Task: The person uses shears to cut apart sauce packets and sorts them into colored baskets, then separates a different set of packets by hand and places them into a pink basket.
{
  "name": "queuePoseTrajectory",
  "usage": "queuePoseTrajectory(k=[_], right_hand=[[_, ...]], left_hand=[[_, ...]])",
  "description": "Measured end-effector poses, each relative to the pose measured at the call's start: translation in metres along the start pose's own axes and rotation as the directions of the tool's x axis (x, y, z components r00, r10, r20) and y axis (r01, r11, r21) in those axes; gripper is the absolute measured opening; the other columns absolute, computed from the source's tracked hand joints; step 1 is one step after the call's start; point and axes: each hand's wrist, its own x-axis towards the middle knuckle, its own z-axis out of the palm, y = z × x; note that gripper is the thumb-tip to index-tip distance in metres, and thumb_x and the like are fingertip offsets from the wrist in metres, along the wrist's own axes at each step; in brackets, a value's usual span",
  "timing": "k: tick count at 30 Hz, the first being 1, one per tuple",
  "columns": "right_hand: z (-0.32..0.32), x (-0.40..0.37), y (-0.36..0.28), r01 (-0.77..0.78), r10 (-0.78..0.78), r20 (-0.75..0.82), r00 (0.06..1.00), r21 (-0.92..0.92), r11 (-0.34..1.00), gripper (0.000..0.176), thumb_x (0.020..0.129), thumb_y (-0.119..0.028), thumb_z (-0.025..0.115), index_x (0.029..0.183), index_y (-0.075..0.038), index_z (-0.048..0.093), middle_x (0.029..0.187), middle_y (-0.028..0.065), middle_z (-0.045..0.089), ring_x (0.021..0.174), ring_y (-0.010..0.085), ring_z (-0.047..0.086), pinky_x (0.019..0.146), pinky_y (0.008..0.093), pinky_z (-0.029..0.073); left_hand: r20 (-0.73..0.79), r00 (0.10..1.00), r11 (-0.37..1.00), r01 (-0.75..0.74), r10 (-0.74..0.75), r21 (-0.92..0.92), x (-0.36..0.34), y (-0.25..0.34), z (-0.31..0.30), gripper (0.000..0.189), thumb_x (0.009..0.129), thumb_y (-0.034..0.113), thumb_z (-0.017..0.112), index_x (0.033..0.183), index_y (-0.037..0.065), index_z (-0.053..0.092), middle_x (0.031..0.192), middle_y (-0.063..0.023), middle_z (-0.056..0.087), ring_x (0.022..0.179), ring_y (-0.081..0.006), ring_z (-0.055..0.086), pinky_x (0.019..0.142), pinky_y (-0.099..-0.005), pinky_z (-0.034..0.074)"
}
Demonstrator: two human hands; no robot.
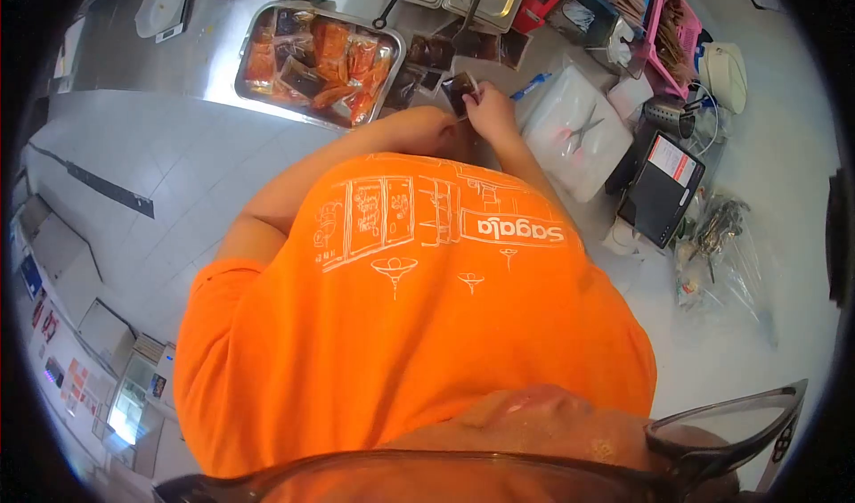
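In my remote view, the right hand (487, 109) pinches a dark-filled plastic sachet (458, 89) at the frame's upper centre, probably light, soft and slippery, best gripped by its edge, while the left hand's (437, 127) finger closing I cannot tell.

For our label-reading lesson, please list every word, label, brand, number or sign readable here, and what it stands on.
"Saga_a": orange shirt, upside down; fifth letter unclear, possibly "l".
Shirt's smaller lettering: too small.
White-and-orange label, black device: too small.
Scale display: too small.
Elsewhere, nothing legible.
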Motion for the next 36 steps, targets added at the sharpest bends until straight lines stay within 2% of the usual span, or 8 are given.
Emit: queuePoseTrajectory(k=[8, 11, 15, 18, 21, 24, 31, 36], right_hand=[[-0.042, 0.055, 0.064, -0.132, 0.287, -0.108, 0.952, 0.7, 0.701, 0.025, 0.086, -0.024, 0.069, 0.095, -0.001, 0.065, 0.08, 0.0126, 0.067, 0.072, 0.0225, 0.065, 0.065, 0.0358, 0.05], [-0.038, 0.091, 0.056, -0.274, 0.427, -0.221, 0.877, 0.499, 0.822, 0.03, 0.083, -0.028, 0.071, 0.092, 0.001, 0.066, 0.08, 0.0137, 0.068, 0.075, 0.026, 0.067, 0.068, 0.037, 0.051], [-0.039, 0.097, 0.04, -0.184, 0.131, -0.393, 0.91, -0.099, 0.978, 0.029, 0.08, -0.029, 0.071, 0.087, 0.0, 0.068, 0.082, 0.0176, 0.069, 0.084, 0.0314, 0.068, 0.079, 0.0393, 0.05], [-0.046, 0.088, 0.03, -0.163, 0.315, -0.321, 0.893, 0.422, 0.892, 0.026, 0.081, -0.025, 0.067, 0.087, 0.0, 0.069, 0.084, 0.0197, 0.07, 0.085, 0.0373, 0.066, 0.081, 0.0417, 0.05], [-0.044, 0.088, 0.045, -0.106, 0.248, -0.22, 0.943, 0.51, 0.854, 0.03, 0.083, -0.027, 0.062, 0.084, 0.001, 0.069, 0.085, 0.0221, 0.069, 0.084, 0.0394, 0.066, 0.079, 0.0437, 0.051], [-0.029, 0.1, 0.062, -0.24, 0.166, -0.454, 0.875, -0.11, 0.965, 0.037, 0.085, -0.033, 0.059, 0.085, 0.002, 0.07, 0.086, 0.022, 0.069, 0.083, 0.0361, 0.067, 0.078, 0.0419, 0.051], [0.002, 0.105, 0.039, -0.433, 0.295, -0.514, 0.805, -0.171, 0.885, 0.045, 0.086, -0.046, 0.056, 0.099, -0.005, 0.07, 0.091, 0.023, 0.068, 0.092, 0.0424, 0.065, 0.084, 0.0509, 0.05], [-0.008, 0.105, 0.013, -0.576, 0.548, -0.441, 0.711, 0.081, 0.813, 0.044, 0.083, -0.042, 0.066, 0.094, 0.0, 0.072, 0.106, 0.0269, 0.066, 0.105, 0.0403, 0.061, 0.091, 0.0446, 0.047]], left_hand=[[-0.223, 0.97, 0.988, 0.063, -0.094, -0.14, -0.087, 0.009, -0.04, 0.02, 0.092, 0.007, 0.056, 0.111, 0.003, 0.062, 0.105, -0.0134, 0.065, 0.101, -0.0261, 0.063, 0.086, -0.0353, 0.049], [-0.441, 0.881, 0.963, 0.055, -0.172, -0.264, -0.116, -0.005, -0.052, 0.02, 0.092, 0.004, 0.054, 0.11, 0.001, 0.061, 0.1, -0.0113, 0.066, 0.096, -0.0212, 0.063, 0.083, -0.0332, 0.05], [-0.719, 0.661, 0.948, -0.036, -0.214, -0.316, -0.159, -0.052, -0.08, 0.023, 0.093, 0.001, 0.051, 0.114, 0.002, 0.061, 0.103, -0.0088, 0.065, 0.098, -0.0151, 0.061, 0.084, -0.0294, 0.048], [-0.817, 0.485, 0.929, -0.024, -0.312, -0.37, -0.194, -0.061, -0.104, 0.027, 0.094, -0.001, 0.048, 0.119, 0.001, 0.059, 0.108, -0.0079, 0.064, 0.105, -0.0151, 0.059, 0.089, -0.0275, 0.046], [-0.833, 0.365, 0.896, 0.004, -0.415, -0.444, -0.218, -0.071, -0.111, 0.029, 0.095, -0.001, 0.046, 0.121, 0.001, 0.058, 0.11, -0.0072, 0.063, 0.107, -0.0151, 0.057, 0.092, -0.0275, 0.044], [-0.824, 0.332, 0.87, -0.019, -0.459, -0.492, -0.232, -0.083, -0.109, 0.03, 0.095, 0.0, 0.045, 0.122, 0.001, 0.057, 0.111, -0.0078, 0.063, 0.104, -0.0147, 0.057, 0.093, -0.0278, 0.044], [-0.795, 0.26, 0.812, -0.061, -0.548, -0.58, -0.244, -0.112, -0.111, 0.03, 0.095, 0.004, 0.046, 0.123, 0.002, 0.057, 0.106, -0.0076, 0.062, 0.098, -0.0142, 0.058, 0.09, -0.0283, 0.045], [-0.787, 0.221, 0.809, 0.017, -0.576, -0.587, -0.256, -0.135, -0.135, 0.03, 0.094, 0.005, 0.048, 0.122, 0.006, 0.059, 0.107, -0.0082, 0.063, 0.097, -0.0154, 0.058, 0.084, -0.0283, 0.047]])
